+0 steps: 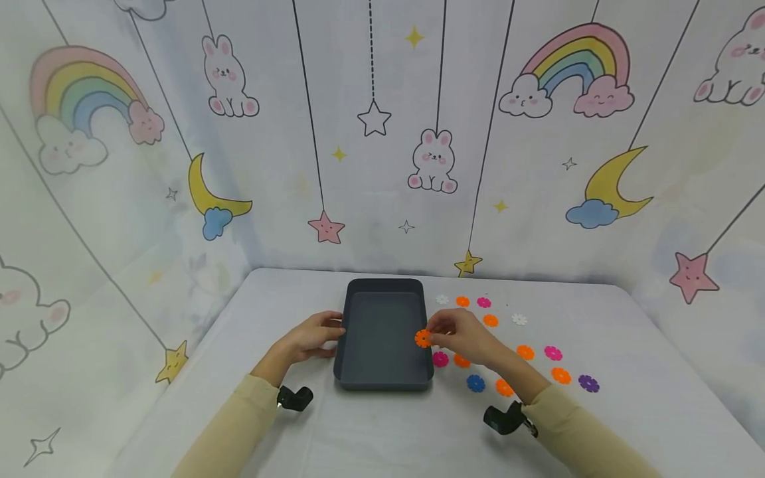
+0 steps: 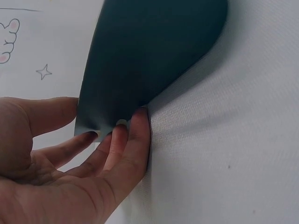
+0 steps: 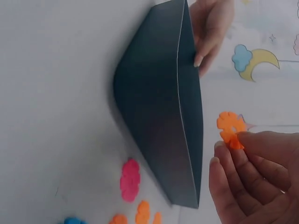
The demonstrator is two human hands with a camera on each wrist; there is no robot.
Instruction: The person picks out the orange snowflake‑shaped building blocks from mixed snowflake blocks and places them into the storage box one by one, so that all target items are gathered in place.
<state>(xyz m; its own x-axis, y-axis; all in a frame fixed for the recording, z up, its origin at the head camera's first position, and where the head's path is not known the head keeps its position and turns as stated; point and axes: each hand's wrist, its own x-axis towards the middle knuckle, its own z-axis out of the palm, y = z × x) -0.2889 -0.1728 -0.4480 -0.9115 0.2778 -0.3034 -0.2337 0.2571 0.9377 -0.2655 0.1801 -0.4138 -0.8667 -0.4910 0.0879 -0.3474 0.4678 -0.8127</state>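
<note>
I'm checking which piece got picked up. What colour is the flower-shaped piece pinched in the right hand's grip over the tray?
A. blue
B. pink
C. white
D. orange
D: the right hand pinches an orange flower piece at the right edge of the dark grey tray; the right wrist view shows the same orange piece at the fingertips.

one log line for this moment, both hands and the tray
left hand: rests on gray tray left wall | right hand: pinches orange flower piece above tray's right rim | tray: nothing visible inside
</note>
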